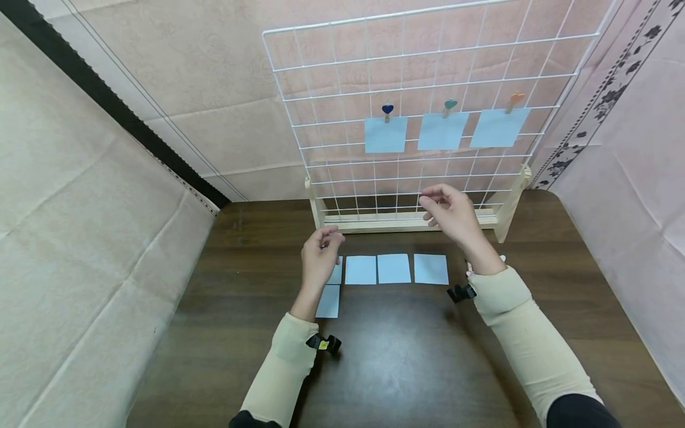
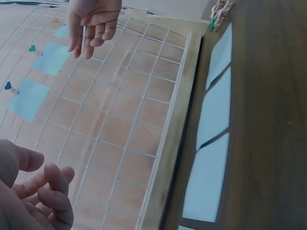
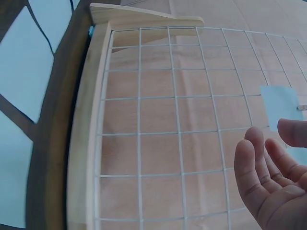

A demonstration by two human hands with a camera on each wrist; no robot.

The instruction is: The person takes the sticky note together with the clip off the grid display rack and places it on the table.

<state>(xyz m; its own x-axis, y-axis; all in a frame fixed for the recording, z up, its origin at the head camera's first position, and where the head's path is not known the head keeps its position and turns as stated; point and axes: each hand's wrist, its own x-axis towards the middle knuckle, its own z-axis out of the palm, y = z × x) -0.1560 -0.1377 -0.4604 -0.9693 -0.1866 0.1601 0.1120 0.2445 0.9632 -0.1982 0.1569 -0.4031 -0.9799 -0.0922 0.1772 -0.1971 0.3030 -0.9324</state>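
My left hand (image 1: 319, 257) hovers above the row of blue paper squares, its fingers loosely curled with nothing between them. In front of the white wire grid (image 1: 369, 62), my right hand (image 1: 451, 215) is raised, also loosely bent and holding nothing visible. Three blue paper squares hang side by side on the grid: the left (image 1: 385, 135) under a navy heart clothespin (image 1: 387, 110), the middle (image 1: 442, 132) under a teal heart one (image 1: 450, 105), the right (image 1: 497, 128) under an orange-topped one (image 1: 516, 100). In the right wrist view, the right hand's fingers (image 3: 245, 167) are apart from the grid.
More blue squares (image 1: 393, 268) lie on the dark wooden table (image 1: 385, 368), partly covered by the left hand. A pile of small clothespins (image 2: 221, 13) sits beyond the row, mostly hidden by the right wrist in the head view. The grid stands in a wooden base (image 1: 385, 226).
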